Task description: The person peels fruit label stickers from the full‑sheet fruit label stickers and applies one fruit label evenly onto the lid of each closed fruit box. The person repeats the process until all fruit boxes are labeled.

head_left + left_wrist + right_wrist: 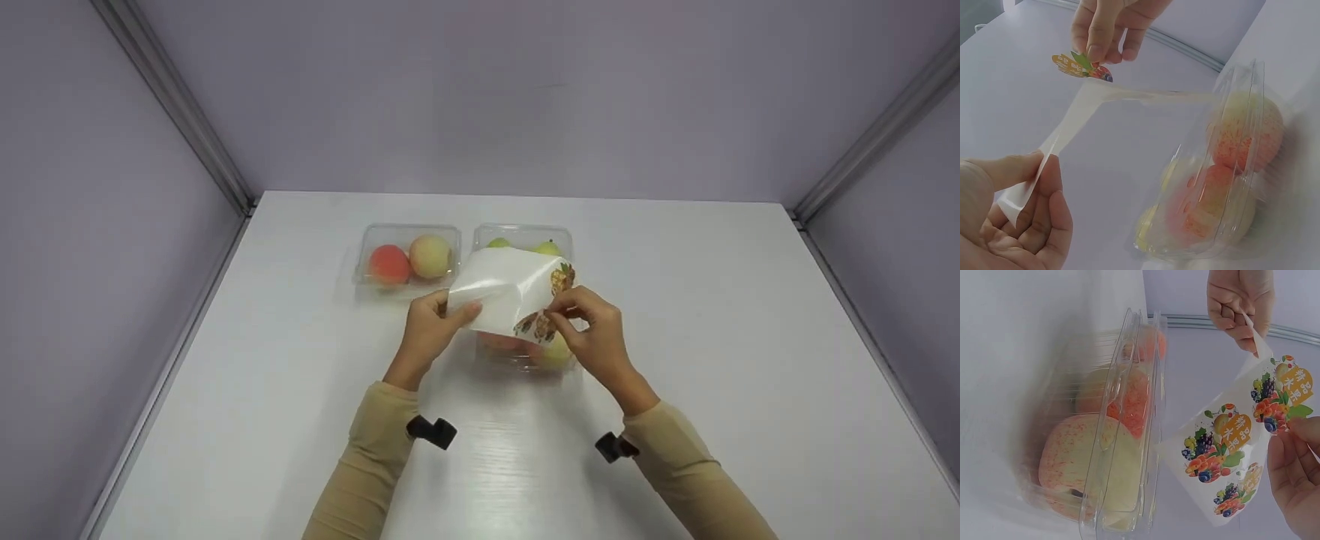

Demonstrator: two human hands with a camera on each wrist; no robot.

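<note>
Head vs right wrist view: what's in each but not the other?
Head only: tan sleeves and black wrist cameras.

Right wrist only: legible lettering on the sheet.

Both: the left grip and right grip holding that sheet, plus the near box with fruit inside.

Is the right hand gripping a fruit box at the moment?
No; in the right wrist view, the right hand pinches a printed sticker on the white sheet, apart from the clear box.

Fruit stickers (1224, 443) read “精品水果” (white on orange).
</note>
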